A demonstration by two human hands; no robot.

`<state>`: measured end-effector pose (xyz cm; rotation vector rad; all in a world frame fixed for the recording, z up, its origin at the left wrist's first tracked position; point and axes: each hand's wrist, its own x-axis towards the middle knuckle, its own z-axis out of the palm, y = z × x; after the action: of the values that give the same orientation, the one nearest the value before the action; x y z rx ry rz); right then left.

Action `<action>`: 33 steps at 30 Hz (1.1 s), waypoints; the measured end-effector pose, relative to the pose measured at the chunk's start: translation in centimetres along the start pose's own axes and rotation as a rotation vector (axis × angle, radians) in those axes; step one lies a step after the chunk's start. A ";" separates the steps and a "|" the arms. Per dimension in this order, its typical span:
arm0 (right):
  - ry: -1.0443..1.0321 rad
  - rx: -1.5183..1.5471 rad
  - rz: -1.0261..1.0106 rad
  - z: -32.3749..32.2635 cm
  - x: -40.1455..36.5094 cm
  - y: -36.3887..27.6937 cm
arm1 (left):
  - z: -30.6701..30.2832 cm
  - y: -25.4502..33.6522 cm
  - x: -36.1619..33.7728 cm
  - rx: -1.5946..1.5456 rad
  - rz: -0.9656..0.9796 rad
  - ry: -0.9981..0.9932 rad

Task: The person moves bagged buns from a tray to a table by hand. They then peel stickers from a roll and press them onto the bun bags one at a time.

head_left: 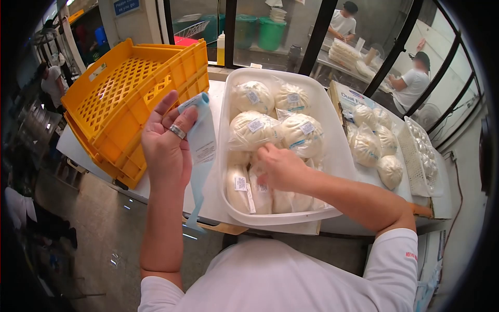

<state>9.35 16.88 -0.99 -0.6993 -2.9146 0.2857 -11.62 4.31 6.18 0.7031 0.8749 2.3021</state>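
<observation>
While the left hand (166, 148) is raised over the table edge, thumb and fingers narrow and pinching a pale blue label strip (201, 140) that hangs down past the wrist, the right hand (280, 166) is down inside the white tub (335, 151). Its fingers are curled onto one bag near the tub's middle; can't tell if they pinch or just press. The tub holds bagged buns (301, 134): four round ones at the far end, each with a small white label, and flatter bags packed at the near end, some labelled. A ring (177, 131) is on the left hand. Yellow crates (130, 99) sit stacked and tilted just left of the tub, nothing visible inside them. Right of the tub, loose buns (366, 145) in bags lie on the table (214, 93), with a perforated tray (408, 156) of small pale pieces beyond them. A printed box (353, 98) sits behind those. A squeeze bottle (221, 48) stands at the window; green bins (270, 32) and two people are behind the glass. The right forearm crosses the tub's near right corner and hides the bags there.
</observation>
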 end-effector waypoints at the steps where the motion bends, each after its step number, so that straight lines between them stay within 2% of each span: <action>1: 0.072 -0.025 0.049 -0.2 0.2 0.1 | 0.3 0.0 -0.2 0.013 -0.001 0.000; 4: -0.008 0.291 0.160 -3.1 1.1 -0.1 | 0.6 -0.7 -0.5 0.018 -0.015 -0.056; 5: 0.053 0.599 0.186 -4.6 1.1 -0.9 | 0.8 -1.0 -0.6 0.046 0.004 -0.087; 8: 0.216 1.374 -0.072 -8.1 0.5 -4.0 | 2.8 -1.1 -1.2 0.101 -0.005 -0.125; 11: 0.149 1.463 -0.069 -9.8 -0.4 -5.9 | 5.0 -1.0 -1.9 0.121 0.049 -0.126; 14: 0.047 1.524 -0.021 -8.6 -0.6 -4.6 | 5.9 -1.0 -2.2 0.118 0.057 -0.119; 17: 0.170 1.382 -0.008 -8.7 -1.2 -4.7 | 5.7 -0.8 -2.0 0.040 -0.066 -0.184; 20: 0.535 1.033 -0.137 -8.5 -1.3 -5.0 | 5.4 -1.3 -2.2 0.104 -0.150 -0.282; 23: 0.722 0.869 -0.144 -8.0 -1.6 -4.7 | 5.0 -1.9 -2.1 0.079 -0.246 -0.309; 26: 0.706 0.664 -0.272 -9.2 -1.8 -4.4 | 4.5 -2.5 -1.8 -0.018 -0.364 -0.309; 33: 0.750 0.537 -0.312 -8.7 -1.4 -3.5 | 4.4 -2.7 -1.7 -0.026 -0.456 -0.319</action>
<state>10.57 14.45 8.10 -0.1881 -2.0506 0.5842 -6.69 6.68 6.62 0.7448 0.7613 1.7387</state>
